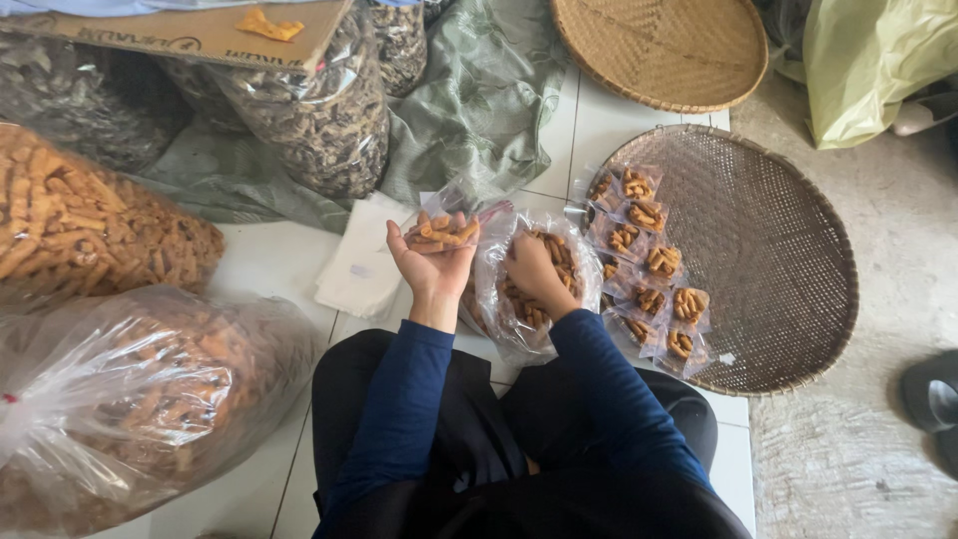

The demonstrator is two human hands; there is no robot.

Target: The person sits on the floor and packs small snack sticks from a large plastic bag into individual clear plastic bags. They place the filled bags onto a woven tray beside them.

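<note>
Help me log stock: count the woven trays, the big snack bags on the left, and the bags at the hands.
Woven trays: 2
Big snack bags: 2
Packet in left hand: 1
Open bag around right hand: 1
Total: 6

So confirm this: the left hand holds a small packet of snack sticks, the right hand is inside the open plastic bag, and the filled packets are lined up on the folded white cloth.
Wrong in one respect. The filled packets lie on the round woven tray, not the white cloth, as the head view shows. The left hand does hold a small packet, and the right hand is inside the open plastic bag.
</note>
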